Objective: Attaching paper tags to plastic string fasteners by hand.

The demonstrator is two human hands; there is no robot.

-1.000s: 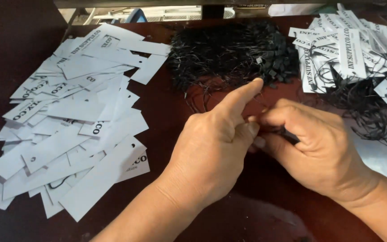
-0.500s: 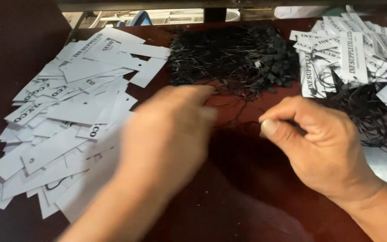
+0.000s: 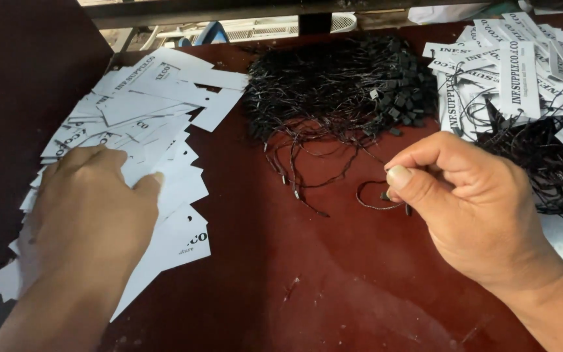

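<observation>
Thin black string loop [image 3: 374,201] pinched between thumb and fingers [image 3: 400,177] of right hand [image 3: 474,212], just above counter [image 3: 333,280] middle. Left hand [image 3: 92,208] flat, fingers spread, on white paper tags [image 3: 144,117] along left edge. Heap of black strings [image 3: 337,88] at far edge; strung tags [image 3: 522,72] piled in far right corner.

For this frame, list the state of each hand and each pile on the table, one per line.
Left hand: flat, palm down on the loose white paper tags.
Right hand: pinch grip on a black string loop.
Loose white paper tags: spread, overlapping, unstrung.
Black string pile: tangled heap.
Strung tags: heaped, strings attached.
Table: dark red, scuffed.
</observation>
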